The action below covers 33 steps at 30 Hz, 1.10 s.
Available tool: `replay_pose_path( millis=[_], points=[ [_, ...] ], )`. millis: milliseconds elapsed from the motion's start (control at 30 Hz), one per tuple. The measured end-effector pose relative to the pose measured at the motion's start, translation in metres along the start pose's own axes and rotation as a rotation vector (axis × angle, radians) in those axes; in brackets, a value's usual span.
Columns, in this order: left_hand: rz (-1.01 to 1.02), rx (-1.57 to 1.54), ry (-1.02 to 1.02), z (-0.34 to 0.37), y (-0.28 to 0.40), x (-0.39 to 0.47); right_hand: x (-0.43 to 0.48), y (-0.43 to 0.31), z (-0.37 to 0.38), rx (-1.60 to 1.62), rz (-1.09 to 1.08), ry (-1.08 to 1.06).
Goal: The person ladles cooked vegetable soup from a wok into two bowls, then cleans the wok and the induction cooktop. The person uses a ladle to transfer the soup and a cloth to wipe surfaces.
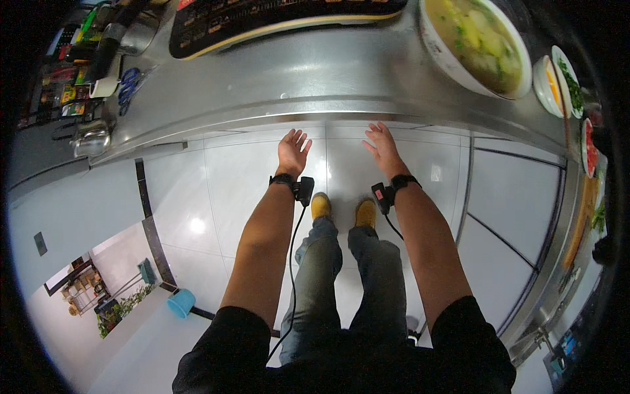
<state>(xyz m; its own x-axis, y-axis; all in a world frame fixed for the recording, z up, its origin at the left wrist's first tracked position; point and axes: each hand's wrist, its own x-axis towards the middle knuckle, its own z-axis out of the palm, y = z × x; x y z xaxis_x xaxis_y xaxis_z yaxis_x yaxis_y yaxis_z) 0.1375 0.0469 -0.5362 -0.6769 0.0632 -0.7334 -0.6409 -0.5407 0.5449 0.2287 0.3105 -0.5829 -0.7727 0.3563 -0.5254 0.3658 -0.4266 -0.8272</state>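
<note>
My left hand [293,153] is held out in front of the counter's edge with its fingers apart and nothing in it. Level with it, my right hand [384,148] is also empty, fingers spread. Both are nearest to the front edge of a stainless steel counter [315,74] and appear apart from it. Each wrist wears a black strap with a small cabled device. On the counter, a large white bowl [438,54] of soup with pale chunks and green bits stands at the right. A black cooktop [290,12] with a yellowish rim lies at the back.
Blue-handled scissors [129,86] and a metal cup [92,139] lie at the left. Rightward are a small bowl [545,88] with yellow contents, a dish of chopped greens [571,83], a plate with red food [589,147], and a wooden board [583,221]. A blue bucket [181,303] stands behind.
</note>
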Motion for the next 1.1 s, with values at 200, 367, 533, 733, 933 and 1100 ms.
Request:
replay_pose_path(
  millis=[200, 367, 533, 733, 933, 1100],
  points=[
    [0.076, -0.265, -0.009, -0.009, -0.019, 0.071, 0.056, 0.047, 0.007, 0.245, -0.124, -0.049],
    [0.048, -0.340, -0.086, -0.025, -0.022, 0.096, 0.056, 0.032, 0.021, 0.800, 0.161, 0.088],
    [-0.021, -0.368, -0.151, -0.039, -0.022, 0.098, 0.041, 0.032, 0.025, 0.837, 0.160, 0.092],
    [-0.024, -0.390, -0.138, -0.050, -0.034, 0.069, 0.023, 0.039, 0.011, 0.732, 0.260, 0.130],
    [-0.085, -0.250, 0.024, -0.076, -0.049, 0.021, -0.012, 0.065, -0.011, 0.340, 0.395, 0.154],
    [-0.134, -0.197, 0.161, -0.106, -0.068, -0.019, -0.056, 0.080, -0.028, 0.081, 0.568, 0.212]
  ],
)
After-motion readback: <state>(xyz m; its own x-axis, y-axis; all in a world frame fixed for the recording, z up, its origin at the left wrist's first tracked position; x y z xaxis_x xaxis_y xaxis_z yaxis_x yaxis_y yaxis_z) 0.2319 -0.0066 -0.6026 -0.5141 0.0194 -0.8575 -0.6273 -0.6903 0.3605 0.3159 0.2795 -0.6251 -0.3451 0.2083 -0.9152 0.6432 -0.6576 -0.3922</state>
